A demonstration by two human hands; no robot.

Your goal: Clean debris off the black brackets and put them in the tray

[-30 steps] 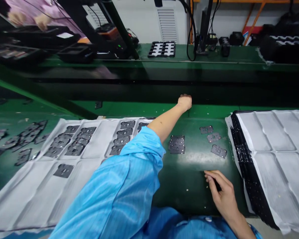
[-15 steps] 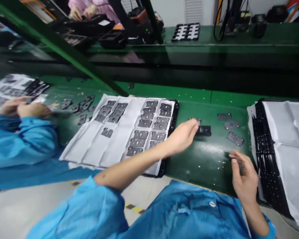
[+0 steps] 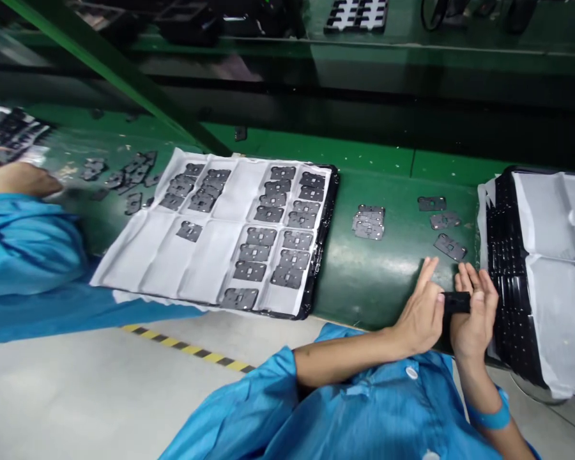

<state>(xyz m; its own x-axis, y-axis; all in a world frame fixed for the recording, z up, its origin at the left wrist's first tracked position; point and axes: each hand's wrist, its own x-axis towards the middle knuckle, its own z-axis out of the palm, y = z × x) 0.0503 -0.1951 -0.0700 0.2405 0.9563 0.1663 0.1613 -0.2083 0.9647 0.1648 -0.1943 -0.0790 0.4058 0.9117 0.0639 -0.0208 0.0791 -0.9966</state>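
Between my two hands, near the front edge of the green bench, is a small flat black plate (image 3: pixel 456 301). My left hand (image 3: pixel 419 313) pinches its left end, thumb against it and the other fingers stretched upward. My right hand (image 3: pixel 474 322) grips the right end, with the thumb on top and the fingers behind. The plate's underside is hidden. A small overlapping pile of thin dark plates (image 3: pixel 368 222) lies on the bench to the left of my hands. Three loose plates, the nearest one (image 3: pixel 450 247) tilted, lie just above my hands.
A white-lined tray (image 3: pixel 220 248) with several dark plates in its compartments stands on the left. Stacked black trays with a white liner (image 3: pixel 558 220) stand at the right. A co-worker's hand (image 3: pixel 22 179) is at far left, near scattered plates (image 3: pixel 137 171). A green beam (image 3: pixel 124 83) slants across.
My left hand has moved right and down from the pile to my right hand, bringing a dark plate with it. My right hand now grips that plate too. The view has tilted downward.
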